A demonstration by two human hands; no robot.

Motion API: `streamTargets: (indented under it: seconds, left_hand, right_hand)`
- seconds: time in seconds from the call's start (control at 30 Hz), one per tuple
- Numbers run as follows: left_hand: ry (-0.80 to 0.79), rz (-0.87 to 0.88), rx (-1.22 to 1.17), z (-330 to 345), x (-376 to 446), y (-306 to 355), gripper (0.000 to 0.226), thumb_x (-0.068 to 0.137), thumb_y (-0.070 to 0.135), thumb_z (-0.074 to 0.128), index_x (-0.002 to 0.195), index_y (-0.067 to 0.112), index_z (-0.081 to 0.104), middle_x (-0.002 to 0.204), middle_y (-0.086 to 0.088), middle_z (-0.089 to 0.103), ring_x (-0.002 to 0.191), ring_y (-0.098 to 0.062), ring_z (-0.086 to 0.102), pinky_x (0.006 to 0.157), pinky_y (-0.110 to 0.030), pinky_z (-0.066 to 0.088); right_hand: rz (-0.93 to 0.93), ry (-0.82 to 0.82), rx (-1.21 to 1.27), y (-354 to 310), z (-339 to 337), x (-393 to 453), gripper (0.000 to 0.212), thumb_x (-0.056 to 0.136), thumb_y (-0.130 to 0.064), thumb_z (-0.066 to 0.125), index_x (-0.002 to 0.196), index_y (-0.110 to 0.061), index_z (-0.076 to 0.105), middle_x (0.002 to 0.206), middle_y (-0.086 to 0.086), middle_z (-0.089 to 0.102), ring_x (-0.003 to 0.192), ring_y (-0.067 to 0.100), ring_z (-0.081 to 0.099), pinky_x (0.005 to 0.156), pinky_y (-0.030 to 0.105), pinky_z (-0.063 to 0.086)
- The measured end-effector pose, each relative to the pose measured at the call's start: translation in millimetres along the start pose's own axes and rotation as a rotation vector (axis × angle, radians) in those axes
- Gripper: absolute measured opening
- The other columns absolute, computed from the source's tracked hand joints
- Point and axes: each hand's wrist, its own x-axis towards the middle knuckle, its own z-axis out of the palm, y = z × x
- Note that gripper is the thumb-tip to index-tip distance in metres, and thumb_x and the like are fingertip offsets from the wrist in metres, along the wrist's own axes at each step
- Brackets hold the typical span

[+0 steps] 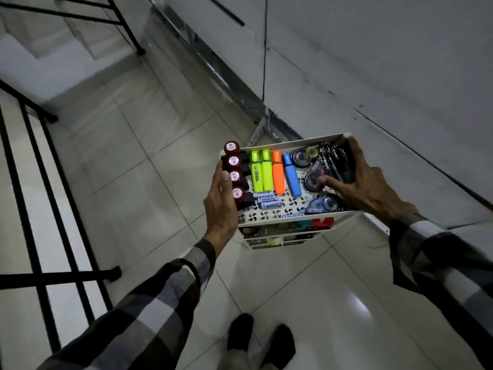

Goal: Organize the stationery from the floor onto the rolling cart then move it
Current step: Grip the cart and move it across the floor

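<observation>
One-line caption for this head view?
Both hands, left and right, grip the stocked rolling cart by its top tray's sides.

Glossy floor tiles (149, 145), perforated matt cart tray (282, 204), checked cloth sleeves (160, 303).
</observation>
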Motion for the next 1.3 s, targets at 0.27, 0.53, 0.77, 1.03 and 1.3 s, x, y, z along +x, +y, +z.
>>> streamTargets:
  seconds: [0.27, 0.53, 0.77, 1.03, 1.3]
  left_hand:
    - [-0.046, 0.013, 0.046, 43.2, 9.4, 22.7, 0.054, 0.112, 0.049, 0.028, 0.162, 0.031, 0.035, 0.146, 0.006, 0.061, 0.098, 0.019, 0.059, 0.074, 0.007, 0.043]
    - [-0.143, 0.082, 0.108, 101.0, 35.4, 38.4, 0.059, 0.108, 0.062, 0.024, 0.159, 0.036, 0.039, 0.155, 0.002, 0.056, 0.136, -0.016, 0.058, 0.1, -0.012, 0.042]
    - [-0.277, 0.149, 0.102, 139.1, 54.4, 68.0, 0.056, 0.11, 0.056, 0.026, 0.157, 0.031, 0.046, 0.151, 0.0, 0.06, 0.133, -0.013, 0.058, 0.101, -0.012, 0.047]
    - [-0.521, 0.195, 0.177, 194.8, 97.6, 94.6, 0.075, 0.094, 0.086, 0.016, 0.155, 0.05, 0.04, 0.151, 0.002, 0.06, 0.132, -0.023, 0.063, 0.107, -0.051, 0.053]
    - [-0.684, 0.218, 0.255, 225.4, 122.0, 114.2, 0.08, 0.086, 0.094, 0.011, 0.152, 0.058, 0.037, 0.156, 0.005, 0.055, 0.143, -0.026, 0.054, 0.121, -0.066, 0.031]
  right_hand:
    - [0.04, 0.02, -0.003, 24.1, -32.0, 5.2, 0.113, 0.085, -0.057, 0.075, 0.164, -0.04, -0.004, 0.147, 0.023, 0.059, 0.114, 0.046, 0.069, 0.092, 0.03, 0.042]
    - [0.101, 0.094, 0.038, 65.5, -64.6, 4.9, 0.11, 0.081, -0.065, 0.073, 0.161, -0.044, 0.001, 0.146, 0.018, 0.061, 0.114, 0.043, 0.07, 0.094, 0.037, 0.048]
    - [0.177, 0.207, 0.119, 88.0, -81.0, -8.4, 0.107, 0.082, -0.06, 0.076, 0.162, -0.037, 0.008, 0.148, 0.014, 0.059, 0.12, 0.043, 0.066, 0.101, 0.043, 0.049]
    - [0.268, 0.382, 0.26, 114.7, -82.9, -30.7, 0.103, 0.081, -0.064, 0.077, 0.157, -0.04, 0.013, 0.148, 0.006, 0.059, 0.118, 0.022, 0.064, 0.101, 0.038, 0.051]
    - [0.415, 0.511, 0.33, 125.3, -74.2, -42.5, 0.115, 0.076, -0.076, 0.074, 0.16, -0.042, 0.003, 0.15, 0.01, 0.058, 0.128, 0.04, 0.062, 0.11, 0.059, 0.048]
